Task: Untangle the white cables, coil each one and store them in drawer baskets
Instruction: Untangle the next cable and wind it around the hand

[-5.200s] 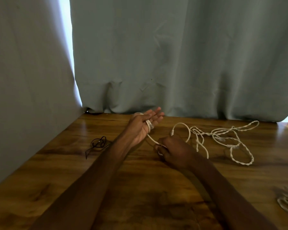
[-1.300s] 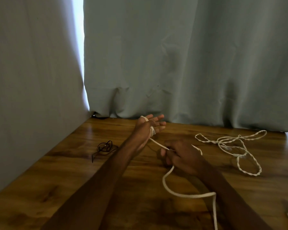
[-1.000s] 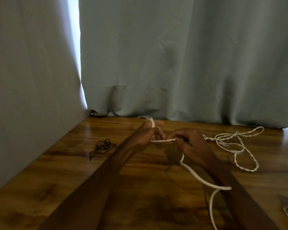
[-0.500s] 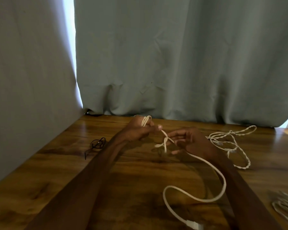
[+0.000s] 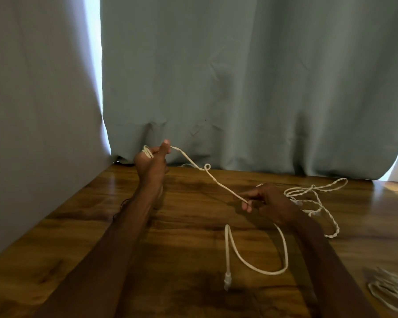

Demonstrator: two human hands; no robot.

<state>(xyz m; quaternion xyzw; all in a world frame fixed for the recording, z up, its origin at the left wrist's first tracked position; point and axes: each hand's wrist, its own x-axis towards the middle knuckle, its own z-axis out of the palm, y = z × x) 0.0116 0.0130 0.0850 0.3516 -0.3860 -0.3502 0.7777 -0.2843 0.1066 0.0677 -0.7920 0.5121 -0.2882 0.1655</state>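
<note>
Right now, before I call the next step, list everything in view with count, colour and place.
held cable: one, white, stretched between both hands, small loop mid-span, tail and plug lying on the table near the front
twisted cable tangle: one, white, table, behind right hand
cable bundle: one, white, blurred, table's right front edge
table: one, brown wood
curtain: grey-blue, behind the table
left hand: raised, wraps on its fingers
right hand: pinching the cable
</note>
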